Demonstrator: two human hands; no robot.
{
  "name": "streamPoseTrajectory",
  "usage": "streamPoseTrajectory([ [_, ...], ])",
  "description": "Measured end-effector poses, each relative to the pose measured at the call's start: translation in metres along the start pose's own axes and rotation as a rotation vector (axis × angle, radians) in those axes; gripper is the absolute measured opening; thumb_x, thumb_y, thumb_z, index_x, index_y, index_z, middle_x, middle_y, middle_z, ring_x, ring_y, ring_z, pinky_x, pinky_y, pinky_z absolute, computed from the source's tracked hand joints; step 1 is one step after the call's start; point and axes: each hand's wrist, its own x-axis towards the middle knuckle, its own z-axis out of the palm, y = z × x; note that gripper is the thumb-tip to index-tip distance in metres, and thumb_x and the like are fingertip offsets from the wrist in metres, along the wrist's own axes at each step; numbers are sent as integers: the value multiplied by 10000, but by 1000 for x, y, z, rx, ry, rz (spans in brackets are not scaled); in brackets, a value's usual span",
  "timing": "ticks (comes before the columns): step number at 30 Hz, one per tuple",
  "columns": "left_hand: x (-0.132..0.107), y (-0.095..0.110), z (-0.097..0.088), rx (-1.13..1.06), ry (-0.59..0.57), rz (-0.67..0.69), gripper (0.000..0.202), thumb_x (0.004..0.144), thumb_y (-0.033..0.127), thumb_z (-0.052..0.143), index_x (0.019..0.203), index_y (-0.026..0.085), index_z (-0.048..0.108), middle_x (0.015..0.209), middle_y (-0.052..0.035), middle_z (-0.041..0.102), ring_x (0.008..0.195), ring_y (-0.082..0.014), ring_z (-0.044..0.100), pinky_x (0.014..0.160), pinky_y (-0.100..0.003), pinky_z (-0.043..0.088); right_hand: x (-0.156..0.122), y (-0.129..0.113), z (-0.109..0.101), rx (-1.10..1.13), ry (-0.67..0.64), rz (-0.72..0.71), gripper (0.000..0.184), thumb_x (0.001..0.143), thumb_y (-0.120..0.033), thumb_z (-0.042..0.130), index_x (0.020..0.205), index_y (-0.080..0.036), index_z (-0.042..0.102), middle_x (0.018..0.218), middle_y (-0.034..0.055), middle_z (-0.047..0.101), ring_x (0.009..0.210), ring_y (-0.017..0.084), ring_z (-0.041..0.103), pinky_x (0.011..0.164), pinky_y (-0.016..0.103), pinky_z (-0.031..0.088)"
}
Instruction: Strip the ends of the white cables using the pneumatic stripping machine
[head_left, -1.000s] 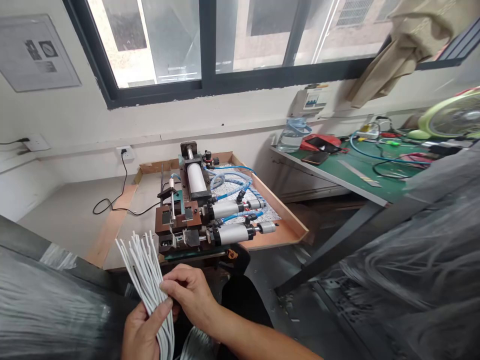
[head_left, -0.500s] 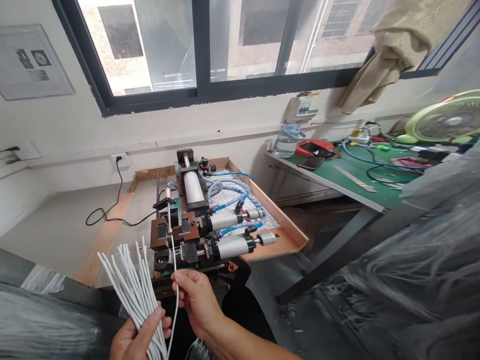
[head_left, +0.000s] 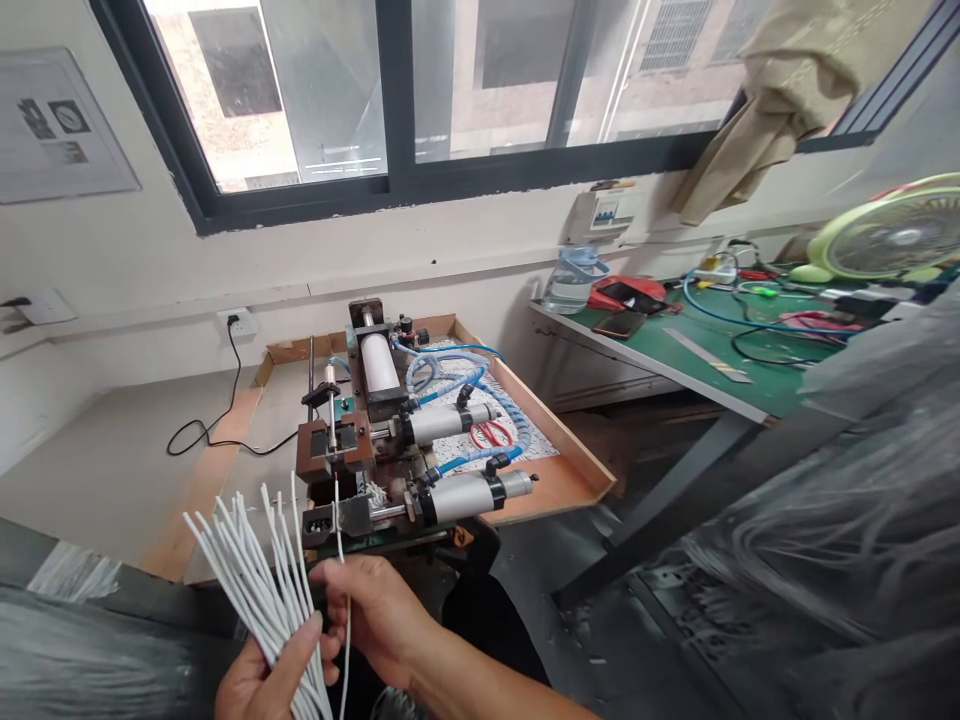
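My left hand (head_left: 274, 670) is closed around a bundle of white cables (head_left: 259, 580), their ends fanned out upward. Beside it, my right hand (head_left: 375, 610) has its fingers curled, with the thumb tip close to the bundle's right edge. One separate white cable (head_left: 339, 535) runs up from under the right thumb into a pneumatic machine (head_left: 334, 450). The front dark jaw (head_left: 352, 515) is pressed against this cable, and the brown blocks (head_left: 356, 440) behind it are together. A small reddish bit shows at the cable's upper end. White scraps (head_left: 377, 493) lie behind the front jaw.
Around the machine runs a low wooden tray edge (head_left: 555, 430), with blue hoses (head_left: 517, 420) inside. A green table (head_left: 675, 350) on the right bears a water jug (head_left: 566, 285), phones, cords and a fan (head_left: 900, 235). Plastic-wrapped material (head_left: 862, 540) stands at the right.
The machine's jaws have moved left and shut on the single cable. My right hand has shifted left and slightly down, its thumb now past the cable towards the bundle.
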Motion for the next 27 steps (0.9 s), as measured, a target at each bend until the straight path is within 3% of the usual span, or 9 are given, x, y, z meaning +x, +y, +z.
streamPoseTrajectory([
  [2, 1, -1, 0, -26, -29, 10, 301, 430, 216, 734, 702, 133, 635, 642, -61, 662, 574, -190, 596, 558, -284, 467, -4, 2, 2, -114, -18, 6, 239, 537, -296, 676, 613, -89, 587, 402, -33, 452, 348, 62, 396, 365, 187, 287],
  [4, 2, -2, 0, -18, -39, 11, 304, 446, 211, 728, 728, 136, 641, 691, -61, 668, 620, -196, 602, 601, -282, 463, -7, 3, 4, -184, 68, -61, 238, 522, -294, 690, 594, -94, 583, 413, -31, 464, 351, 55, 394, 361, 179, 273],
  [7, 3, -1, 1, 13, -36, 1, 267, 465, 216, 720, 708, 131, 647, 630, -45, 657, 600, -191, 599, 587, -270, 460, -11, 1, 5, -230, 200, -209, 256, 554, -331, 671, 597, -93, 588, 441, -33, 466, 359, 28, 344, 352, 161, 200],
  [10, 3, 0, 3, -17, -30, -12, 225, 465, 216, 720, 663, 136, 647, 602, -36, 650, 594, -179, 595, 579, -255, 459, -12, 0, 2, -246, 236, -266, 271, 594, -358, 641, 633, -93, 598, 514, -3, 517, 389, 29, 345, 359, 163, 173],
  [17, 8, -1, 1, -27, 0, -29, 188, 463, 209, 720, 626, 149, 647, 592, -46, 650, 577, -165, 587, 597, -268, 466, -20, 8, -8, -234, 256, -212, 285, 593, -380, 630, 620, -99, 591, 468, -17, 480, 375, 33, 322, 365, 172, 155],
  [27, 1, 3, 7, 3, 37, -25, 217, 450, 211, 725, 630, 134, 633, 554, -34, 634, 552, -163, 580, 565, -276, 465, -15, 5, -14, -106, 236, -165, 182, 620, -285, 587, 615, -104, 571, 463, -42, 425, 383, 27, 294, 373, 161, 153],
])
